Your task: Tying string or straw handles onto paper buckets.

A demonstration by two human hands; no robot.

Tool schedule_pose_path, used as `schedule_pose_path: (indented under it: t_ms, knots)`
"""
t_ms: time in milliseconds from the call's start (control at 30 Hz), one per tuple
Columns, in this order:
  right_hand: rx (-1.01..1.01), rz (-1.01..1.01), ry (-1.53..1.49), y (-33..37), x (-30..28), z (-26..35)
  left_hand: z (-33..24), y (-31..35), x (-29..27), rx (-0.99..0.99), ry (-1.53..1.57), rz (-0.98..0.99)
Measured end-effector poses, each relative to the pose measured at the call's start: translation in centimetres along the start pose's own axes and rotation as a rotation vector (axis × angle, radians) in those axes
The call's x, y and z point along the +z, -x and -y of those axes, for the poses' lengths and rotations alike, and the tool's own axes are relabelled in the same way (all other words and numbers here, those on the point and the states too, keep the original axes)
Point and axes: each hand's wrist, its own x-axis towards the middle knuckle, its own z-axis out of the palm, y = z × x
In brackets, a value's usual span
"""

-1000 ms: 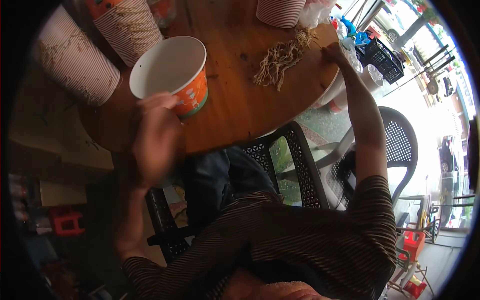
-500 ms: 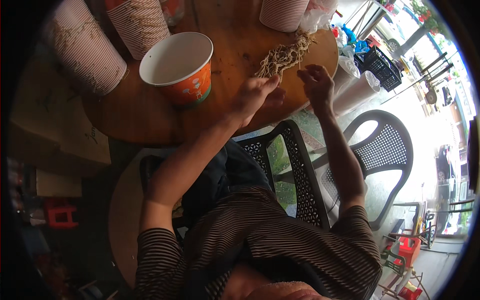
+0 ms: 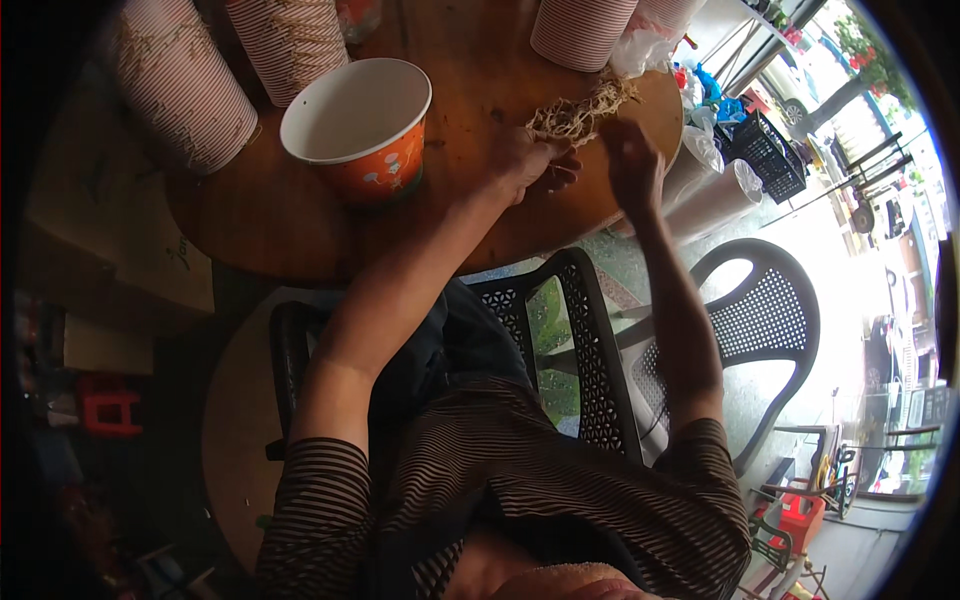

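A tangled bundle of pale, root-like strands (image 3: 578,115) lies on the wooden table, just beyond my hands. My left hand (image 3: 525,162) is at the bundle's near edge with its fingers curled; whether a strand is pinched in them is too small to tell. Close to the right end of the bundle, my right hand (image 3: 633,165) is closed, dark and a little blurred, and what it holds is hidden. To the left of my left hand stands a large orange paper tub (image 3: 375,172), open at the top, with a white inside.
Tall stacks of nested paper tubs (image 3: 185,90) with strands on them stand at the table's (image 3: 270,235) left. Another stack (image 3: 583,35) and a clear plastic bag (image 3: 640,52) are at the far right. A grey chair (image 3: 765,310) and a black crate (image 3: 768,150) stand beyond the table's right edge.
My left hand has moved slightly away from me, up against the bundle, its fingers more curled. My right hand has turned and closed more beside the strands. The view has shifted a little.
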Motion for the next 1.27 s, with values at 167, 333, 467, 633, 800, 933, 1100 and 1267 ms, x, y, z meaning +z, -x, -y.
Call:
schedule_pose_path:
  t_ms: [167, 333, 467, 633, 800, 933, 1100, 1267]
  knots:
    - [-0.309, 0.03, 0.02, -7.3, 2.6, -7.6, -0.1, 0.7, -0.1, 0.035, -0.064, 0.049]
    - [-0.188, 0.298, 0.098, -8.1, 3.8, -12.9, -0.3, 6.5, -1.6, 0.095, -0.278, 0.194]
    - [-0.11, 0.289, 0.089, -8.2, 4.9, -11.7, -1.0, 11.0, -4.1, 0.063, -0.359, 0.184]
    - [0.164, -0.087, -0.188, -7.0, 3.3, -11.7, -2.1, 11.1, -5.1, 0.165, -0.452, 0.086]
    - [0.245, -0.094, -0.07, -4.8, 2.4, -10.8, -1.8, 10.3, -4.7, 0.22, -0.568, 0.062]
    - [0.218, 0.045, -0.087, -3.4, 2.2, -8.0, -1.3, 9.1, -4.3, 0.3, -0.661, 0.042]
    - [0.111, 0.196, -0.215, -0.8, 1.8, -4.9, -0.8, 7.4, -4.5, 0.486, -0.875, -0.029]
    - [-0.005, 0.378, -0.206, 1.2, 0.9, -2.6, -0.4, 7.7, -4.0, 0.508, -1.0, -0.12]
